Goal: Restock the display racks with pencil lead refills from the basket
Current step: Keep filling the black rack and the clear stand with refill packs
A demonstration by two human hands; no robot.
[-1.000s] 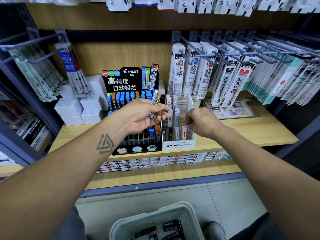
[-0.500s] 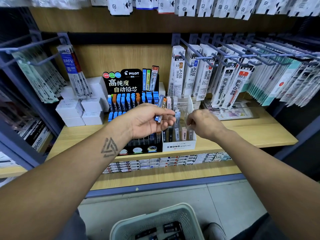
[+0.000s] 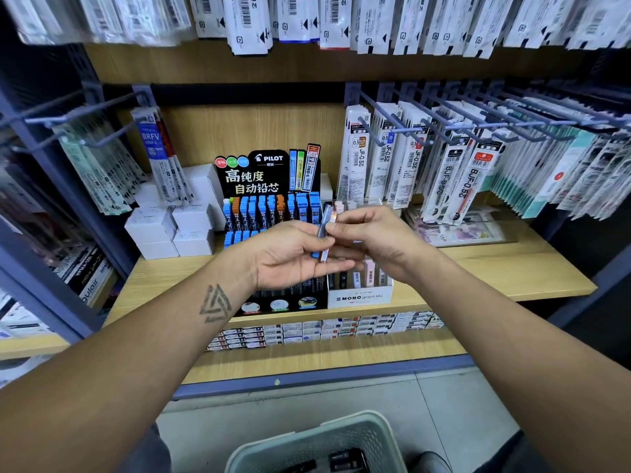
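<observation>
My left hand [image 3: 293, 254] holds a small bunch of slim pencil lead refill cases [image 3: 324, 233], blue and orange ended, in front of the shelf. My right hand [image 3: 372, 237] pinches the upper part of one of those cases with thumb and fingertips. Behind the hands stands the black Pilot display rack [image 3: 269, 186] with rows of blue and orange refills. To its right sits the white Mono graph box [image 3: 360, 297] with several upright cases. The pale green basket [image 3: 317, 442] at the bottom edge contains dark refill packs.
White boxes [image 3: 170, 227] are stacked left of the rack. Pen refill packs hang on blue pegs [image 3: 426, 158] at right and at left [image 3: 102, 172]. Small boxes [image 3: 324, 331] line the lower shelf. A shoe [image 3: 433, 462] is beside the basket.
My right hand left the Mono graph box and came left to the bunch in my left hand, gripping one case. The left hand tipped its palm more upward.
</observation>
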